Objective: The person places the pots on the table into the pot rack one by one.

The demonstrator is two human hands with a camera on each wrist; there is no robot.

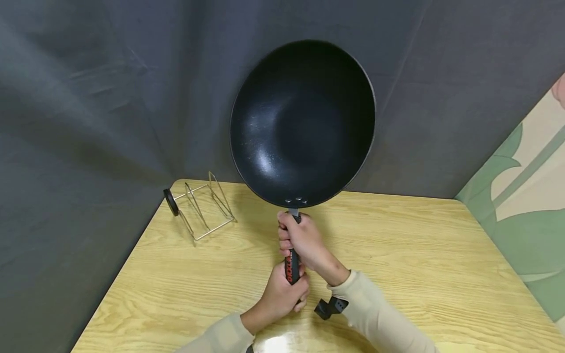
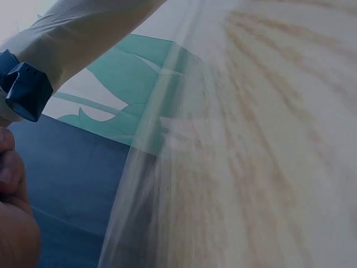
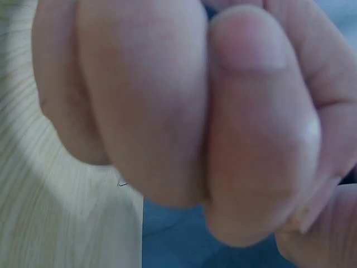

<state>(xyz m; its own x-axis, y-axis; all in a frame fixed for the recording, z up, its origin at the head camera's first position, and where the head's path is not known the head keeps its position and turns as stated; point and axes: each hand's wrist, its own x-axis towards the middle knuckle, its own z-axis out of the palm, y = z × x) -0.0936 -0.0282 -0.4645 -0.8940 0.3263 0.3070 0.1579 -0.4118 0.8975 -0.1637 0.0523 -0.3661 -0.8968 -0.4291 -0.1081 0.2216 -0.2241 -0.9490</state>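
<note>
Above the far edge of the desk [image 1: 397, 255] I see the black wok [image 1: 302, 122] held up, tilted so its bowl faces the head camera, clear of the wood. Nothing lies in it that I can make out.

Near the far left corner stands a wire rack [image 1: 205, 206], empty slots upright, with a small black knob at its left end. It is well apart from the wok.

Both hands are stacked on the wok handle [image 1: 292, 267], black with a red section. My right hand [image 1: 304, 240] has its fingers wrapped round the upper part, just below the rivets. My left hand [image 1: 280, 294] has its fingers curled round the lower end. The right wrist view confirms a tight fist; the left wrist view shows only blurred desk and the opposite sleeve with its wrist mount [image 2: 25, 89].

Judgement: the load sits far out from the grip, so the hand near the rivets should carry the weight and the lower one steer. Keep both wrists firm and any tilt slow, and watch the rim's clearance from the grey backdrop [image 1: 88, 98].
</note>
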